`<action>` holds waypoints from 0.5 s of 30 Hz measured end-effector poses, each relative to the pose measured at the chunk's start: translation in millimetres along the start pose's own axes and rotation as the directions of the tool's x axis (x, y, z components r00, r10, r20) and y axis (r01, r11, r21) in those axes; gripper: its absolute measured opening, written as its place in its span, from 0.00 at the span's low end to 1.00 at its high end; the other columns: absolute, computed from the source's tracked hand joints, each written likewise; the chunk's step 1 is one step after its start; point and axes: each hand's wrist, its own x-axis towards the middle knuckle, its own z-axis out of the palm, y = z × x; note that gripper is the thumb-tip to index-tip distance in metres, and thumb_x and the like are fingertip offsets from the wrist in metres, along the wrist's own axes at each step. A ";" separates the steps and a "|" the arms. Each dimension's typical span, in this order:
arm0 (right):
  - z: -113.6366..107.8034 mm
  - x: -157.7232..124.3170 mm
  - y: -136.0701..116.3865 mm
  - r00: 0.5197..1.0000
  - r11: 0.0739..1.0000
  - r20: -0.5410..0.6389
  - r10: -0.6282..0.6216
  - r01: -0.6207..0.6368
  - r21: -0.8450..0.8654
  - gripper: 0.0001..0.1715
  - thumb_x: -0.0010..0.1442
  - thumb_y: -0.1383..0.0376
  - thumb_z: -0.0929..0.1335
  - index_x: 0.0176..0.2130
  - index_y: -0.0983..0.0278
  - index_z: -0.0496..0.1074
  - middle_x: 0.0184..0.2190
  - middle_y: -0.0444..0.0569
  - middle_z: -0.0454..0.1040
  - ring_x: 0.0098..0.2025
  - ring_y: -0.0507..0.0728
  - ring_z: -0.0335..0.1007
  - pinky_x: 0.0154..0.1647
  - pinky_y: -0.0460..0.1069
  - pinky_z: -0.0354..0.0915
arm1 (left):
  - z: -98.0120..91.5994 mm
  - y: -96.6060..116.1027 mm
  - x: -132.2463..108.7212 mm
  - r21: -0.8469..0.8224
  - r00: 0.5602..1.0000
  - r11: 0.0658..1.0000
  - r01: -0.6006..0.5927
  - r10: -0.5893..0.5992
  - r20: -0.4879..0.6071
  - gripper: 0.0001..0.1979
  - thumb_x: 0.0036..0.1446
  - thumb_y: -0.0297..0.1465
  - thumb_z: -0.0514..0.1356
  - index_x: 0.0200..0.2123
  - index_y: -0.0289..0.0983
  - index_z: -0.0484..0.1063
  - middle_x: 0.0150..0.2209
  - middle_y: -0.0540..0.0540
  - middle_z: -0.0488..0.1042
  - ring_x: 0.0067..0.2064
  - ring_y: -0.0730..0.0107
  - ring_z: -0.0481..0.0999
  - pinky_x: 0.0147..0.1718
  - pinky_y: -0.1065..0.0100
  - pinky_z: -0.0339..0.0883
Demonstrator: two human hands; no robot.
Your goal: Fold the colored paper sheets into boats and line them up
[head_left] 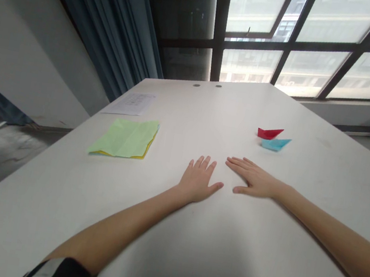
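Both palms lie face down on a white table (170, 230). My left hand (197, 180) is spread flat, holding nothing. A short gap separates it from my right hand (252, 178), which also rests flat, its thumb apart from the fingers. Beyond my right hand sit two small folded paper boats, a red one (269, 133) and a light blue one (276, 144) just in front of it. To the left of my left hand lies a stack of coloured paper (127, 138), light green on top with yellow showing at the edge.
A printed white sheet (132, 103) lies behind the coloured paper, near the table's left edge. Two round grommets (196, 85) are set in the far end. A blue curtain (109, 14) and a large window (253, 65) stand beyond the table.
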 end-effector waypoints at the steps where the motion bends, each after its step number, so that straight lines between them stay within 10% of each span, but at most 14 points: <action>1: -0.7 0.0 -0.9 1.000 1.000 0.000 0.002 -0.002 0.000 0.48 0.54 0.43 0.61 0.64 0.61 0.42 0.63 0.54 0.47 0.64 0.63 0.41 0.62 0.63 0.40 | -1.9 -1.0 -0.7 -0.007 1.000 1.000 -0.003 0.003 0.006 0.37 0.56 0.53 0.40 0.61 0.35 0.49 0.63 0.36 0.48 0.63 0.50 0.45 0.57 0.47 0.44; 8: -5.5 0.8 -8.9 1.000 1.000 0.000 0.012 -0.012 0.001 0.48 0.54 0.43 0.61 0.64 0.61 0.43 0.63 0.54 0.48 0.63 0.63 0.43 0.62 0.62 0.41 | -50.1 -45.3 7.1 -0.127 0.954 0.963 -0.238 0.256 0.154 0.28 0.57 0.44 0.49 0.57 0.36 0.57 0.58 0.41 0.60 0.58 0.63 0.59 0.55 0.64 0.53; 12: -8.5 -0.2 -11.9 1.000 1.000 -0.013 0.004 -0.004 0.005 0.47 0.54 0.43 0.61 0.64 0.61 0.43 0.63 0.54 0.49 0.63 0.63 0.44 0.62 0.63 0.41 | -83.1 -100.7 10.2 0.056 0.989 0.988 0.145 -0.146 0.022 0.26 0.55 0.46 0.50 0.52 0.37 0.62 0.53 0.40 0.64 0.54 0.56 0.64 0.51 0.59 0.59; 15: -10.4 -1.4 -12.3 1.000 1.000 -0.016 0.003 -0.003 0.012 0.47 0.54 0.43 0.61 0.64 0.60 0.43 0.63 0.54 0.49 0.63 0.64 0.44 0.62 0.63 0.41 | -92.4 -146.4 5.8 0.127 0.870 0.861 0.493 -0.490 -0.057 0.29 0.50 0.51 0.51 0.48 0.38 0.64 0.50 0.37 0.67 0.49 0.49 0.68 0.43 0.54 0.63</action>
